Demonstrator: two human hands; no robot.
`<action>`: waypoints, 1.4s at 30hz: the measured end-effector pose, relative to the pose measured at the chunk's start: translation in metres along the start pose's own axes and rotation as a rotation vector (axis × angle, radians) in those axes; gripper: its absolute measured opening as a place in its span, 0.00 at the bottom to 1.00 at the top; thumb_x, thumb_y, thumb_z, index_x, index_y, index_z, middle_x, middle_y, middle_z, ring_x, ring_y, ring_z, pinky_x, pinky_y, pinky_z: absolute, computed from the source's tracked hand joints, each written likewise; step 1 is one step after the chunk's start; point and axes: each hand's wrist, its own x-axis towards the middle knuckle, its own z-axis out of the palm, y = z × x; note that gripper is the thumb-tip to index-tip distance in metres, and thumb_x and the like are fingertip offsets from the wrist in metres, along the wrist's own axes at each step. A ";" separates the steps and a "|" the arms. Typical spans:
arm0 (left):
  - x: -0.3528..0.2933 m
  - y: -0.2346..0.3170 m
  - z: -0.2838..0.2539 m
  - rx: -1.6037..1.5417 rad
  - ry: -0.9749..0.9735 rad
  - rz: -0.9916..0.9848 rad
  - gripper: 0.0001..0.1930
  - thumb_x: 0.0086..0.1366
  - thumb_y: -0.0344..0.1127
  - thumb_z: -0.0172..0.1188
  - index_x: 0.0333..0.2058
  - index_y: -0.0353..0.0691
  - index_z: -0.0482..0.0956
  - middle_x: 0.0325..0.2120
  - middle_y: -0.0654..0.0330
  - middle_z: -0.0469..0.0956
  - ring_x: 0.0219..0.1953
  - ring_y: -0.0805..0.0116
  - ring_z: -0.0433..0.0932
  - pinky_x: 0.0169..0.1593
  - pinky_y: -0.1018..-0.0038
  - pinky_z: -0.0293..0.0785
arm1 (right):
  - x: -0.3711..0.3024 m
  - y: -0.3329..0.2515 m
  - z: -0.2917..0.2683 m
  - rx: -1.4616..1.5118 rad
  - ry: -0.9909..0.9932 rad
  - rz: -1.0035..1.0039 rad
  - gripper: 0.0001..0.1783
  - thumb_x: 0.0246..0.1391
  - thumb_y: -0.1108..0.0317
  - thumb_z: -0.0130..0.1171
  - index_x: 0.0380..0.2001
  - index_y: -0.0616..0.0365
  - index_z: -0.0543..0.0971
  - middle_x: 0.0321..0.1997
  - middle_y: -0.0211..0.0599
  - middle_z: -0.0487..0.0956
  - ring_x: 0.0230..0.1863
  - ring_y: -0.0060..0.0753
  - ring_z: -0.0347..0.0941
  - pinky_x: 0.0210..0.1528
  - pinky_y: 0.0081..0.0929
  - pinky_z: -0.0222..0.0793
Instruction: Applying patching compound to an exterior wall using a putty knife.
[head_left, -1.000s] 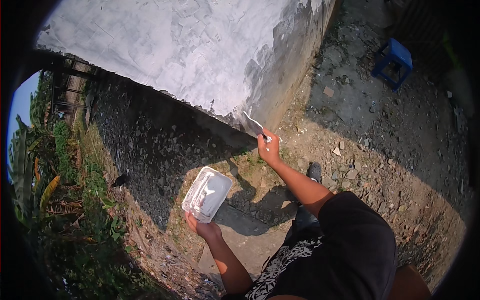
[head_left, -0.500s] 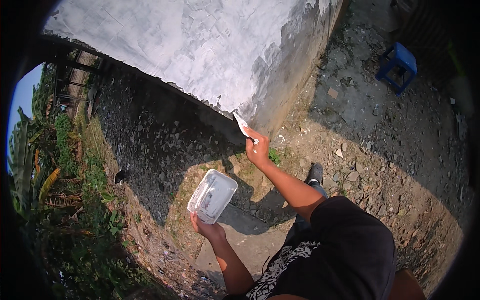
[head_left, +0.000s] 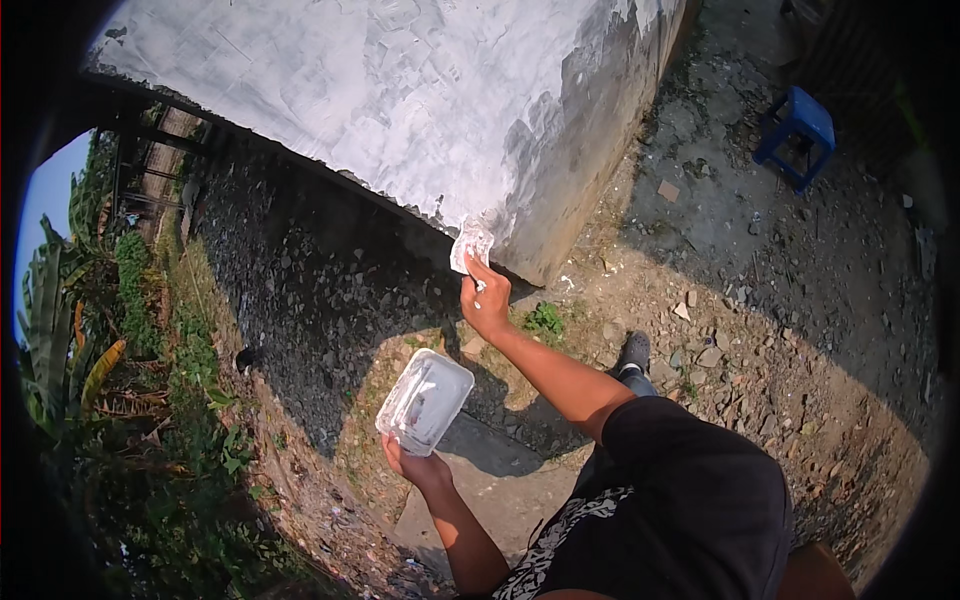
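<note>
My right hand grips a putty knife whose flat blade is smeared with white paste. The blade lies against the wall near its lower edge, close to the corner. White flecks stick to my fingers. My left hand is closed on the near end of a clear plastic container, held low in front of me. White paste coats its inner sides. The wall carries an uneven white coat, with bare grey patches toward the corner.
A blue plastic stool stands at the far right. Rubble and stones cover the ground around my foot. A concrete slab lies below the container. Green plants grow along the left.
My right hand has moved slightly left, and the putty knife's blade has turned from edge-on to show its flat, paste-covered face at the wall. The container has shifted down a little.
</note>
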 end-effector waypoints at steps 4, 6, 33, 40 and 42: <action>0.005 0.008 -0.013 -0.040 -0.025 -0.003 0.21 0.73 0.39 0.47 0.60 0.36 0.65 0.58 0.48 0.71 0.57 0.51 0.75 0.59 0.54 0.74 | -0.016 0.011 -0.046 -0.004 -0.212 -0.117 0.22 0.46 0.81 0.52 0.47 0.69 0.80 0.49 0.61 0.80 0.53 0.60 0.78 0.57 0.40 0.73; 0.013 0.007 -0.012 -0.054 -0.008 0.002 0.21 0.73 0.39 0.47 0.60 0.36 0.65 0.58 0.49 0.71 0.57 0.52 0.75 0.59 0.54 0.74 | -0.012 0.029 -0.064 -0.027 -0.292 -0.132 0.22 0.47 0.81 0.51 0.47 0.69 0.80 0.47 0.61 0.81 0.52 0.56 0.79 0.57 0.39 0.73; -0.050 0.059 0.061 -0.254 -0.175 0.094 0.20 0.71 0.33 0.50 0.58 0.31 0.68 0.51 0.50 0.77 0.52 0.61 0.78 0.55 0.66 0.75 | 0.112 -0.189 -0.150 0.514 -0.558 0.550 0.18 0.58 0.79 0.58 0.52 0.65 0.75 0.47 0.36 0.82 0.46 0.25 0.78 0.50 0.26 0.72; -0.053 0.070 0.106 -0.333 -0.283 0.106 0.18 0.71 0.30 0.53 0.56 0.29 0.70 0.49 0.52 0.77 0.48 0.68 0.79 0.52 0.72 0.75 | 0.130 -0.253 -0.177 0.160 -0.786 0.128 0.14 0.59 0.79 0.57 0.49 0.67 0.78 0.43 0.32 0.83 0.40 0.18 0.75 0.41 0.21 0.72; -0.055 0.079 0.123 -0.365 -0.263 0.017 0.16 0.71 0.30 0.52 0.55 0.29 0.71 0.48 0.54 0.78 0.47 0.69 0.79 0.51 0.72 0.75 | 0.120 -0.242 -0.184 -0.032 -0.710 -0.156 0.15 0.56 0.83 0.54 0.47 0.66 0.81 0.42 0.40 0.84 0.42 0.25 0.79 0.44 0.26 0.74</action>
